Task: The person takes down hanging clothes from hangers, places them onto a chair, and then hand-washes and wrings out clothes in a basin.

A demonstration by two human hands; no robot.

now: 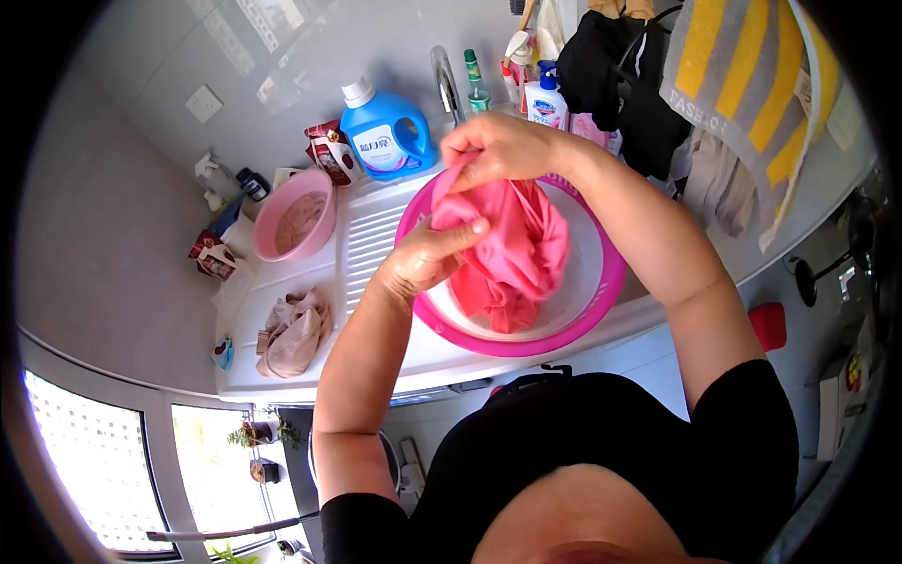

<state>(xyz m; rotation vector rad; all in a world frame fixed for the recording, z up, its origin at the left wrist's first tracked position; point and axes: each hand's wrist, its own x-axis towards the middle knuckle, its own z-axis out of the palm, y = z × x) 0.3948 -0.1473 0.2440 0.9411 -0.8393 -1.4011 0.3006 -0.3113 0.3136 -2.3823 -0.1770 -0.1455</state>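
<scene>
A coral-pink cloth garment hangs bunched between my hands over a bright pink-rimmed basin. Its lower folds reach down into the white inside of the basin. My left hand grips the cloth on its left side, thumb laid over the fabric. Higher up, my right hand pinches an upper edge of the same cloth with bent fingers. Both hands look wet. Part of the cloth is hidden behind my fingers.
Left of the basin are a ribbed washboard, a light pink bowl with cloth and a crumpled beige cloth. Behind stand a blue detergent bottle, a faucet and a white pump bottle. A striped towel hangs right.
</scene>
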